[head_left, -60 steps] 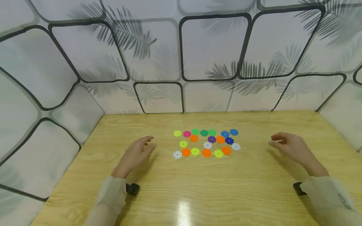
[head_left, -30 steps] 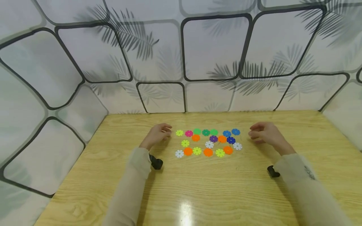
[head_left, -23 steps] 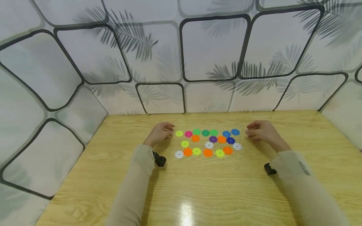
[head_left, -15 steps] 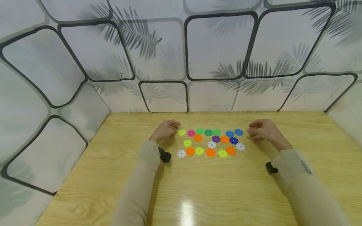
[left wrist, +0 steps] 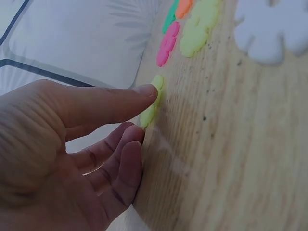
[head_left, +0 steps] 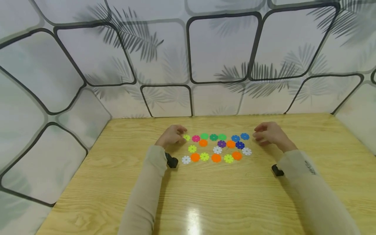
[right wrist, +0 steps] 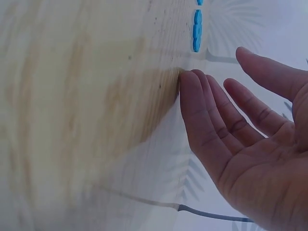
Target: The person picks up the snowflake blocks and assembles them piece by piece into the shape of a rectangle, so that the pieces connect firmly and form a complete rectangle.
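Observation:
My left hand [head_left: 171, 135] is at the left end of the top row of notched plastic building discs. In the left wrist view its thumb tip overlaps a yellow-green disc [left wrist: 152, 103], which lies on the table, while the other fingers [left wrist: 127, 163] bend loosely beside it. At the far right of that row is a blue disc [head_left: 244, 136]. Just right of it my right hand [head_left: 271, 134] holds nothing, its fingertips low by the tabletop and its thumb held apart. A pink disc [head_left: 195, 138] is the closest neighbour of the yellow-green one.
Several more flat discs lie in loose rows between the hands, among them orange [head_left: 216, 158], white [head_left: 186, 159], purple [head_left: 221, 144] and green [head_left: 213, 137] ones. They rest on a wood-grain table [head_left: 199, 192]. A patterned wall covering [head_left: 223, 49] rises behind the table's back edge.
Both hands have come forward and inward from the sides toward the discs. The left thumb has reached the yellow-green disc at the row's left end. The discs keep their layout.

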`<state>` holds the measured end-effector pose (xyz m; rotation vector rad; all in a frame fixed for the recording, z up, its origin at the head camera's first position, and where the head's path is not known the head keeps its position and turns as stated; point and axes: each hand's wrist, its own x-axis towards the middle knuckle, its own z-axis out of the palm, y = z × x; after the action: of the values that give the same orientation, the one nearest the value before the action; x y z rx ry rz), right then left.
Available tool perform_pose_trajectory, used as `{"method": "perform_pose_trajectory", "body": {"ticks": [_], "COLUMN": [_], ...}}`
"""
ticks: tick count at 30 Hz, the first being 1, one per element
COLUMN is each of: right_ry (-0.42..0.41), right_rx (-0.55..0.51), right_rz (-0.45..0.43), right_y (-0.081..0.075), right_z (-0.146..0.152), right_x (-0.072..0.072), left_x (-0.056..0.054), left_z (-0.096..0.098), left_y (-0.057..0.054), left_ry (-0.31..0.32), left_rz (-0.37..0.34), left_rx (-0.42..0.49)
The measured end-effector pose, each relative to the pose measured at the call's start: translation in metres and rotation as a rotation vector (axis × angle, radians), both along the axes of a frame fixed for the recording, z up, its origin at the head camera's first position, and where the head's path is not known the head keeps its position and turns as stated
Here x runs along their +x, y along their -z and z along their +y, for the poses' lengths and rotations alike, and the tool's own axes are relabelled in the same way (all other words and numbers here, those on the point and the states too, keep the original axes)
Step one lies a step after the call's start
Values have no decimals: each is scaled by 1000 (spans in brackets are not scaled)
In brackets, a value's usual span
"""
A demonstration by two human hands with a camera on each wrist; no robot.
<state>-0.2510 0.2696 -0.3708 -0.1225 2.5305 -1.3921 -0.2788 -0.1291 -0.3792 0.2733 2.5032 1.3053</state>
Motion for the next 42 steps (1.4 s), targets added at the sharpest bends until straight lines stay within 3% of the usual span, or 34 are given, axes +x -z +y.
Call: {"method": "perform_pose_trajectory", "body": {"ticks": [9,17,23,29,34,42], "right_ry": [-2,-17,-14,-24,-40,-64], "right_rx": [13,47,54,67,64,95], "right_rz": [-13,-13,-19,-17,-9,-2], "right_y": [-1,-4,-7,-5,-3,0], "right_z": [-3,-8,-12,-11,-10,-12], "right_x": [-2,-6,-8,-10,-13,-17], "left_x": [-2,3,11,23,31,42], "left_z": [4,-4,-17,-17,-11,-1], "left_y": [3,1,-3,-5,-4,-13], "left_ry": [66,13,-9,-14,8,80], "left_rz": [81,85,84,76,69,117], "left_rx": [-130,-116,-41,63,134,163]}}
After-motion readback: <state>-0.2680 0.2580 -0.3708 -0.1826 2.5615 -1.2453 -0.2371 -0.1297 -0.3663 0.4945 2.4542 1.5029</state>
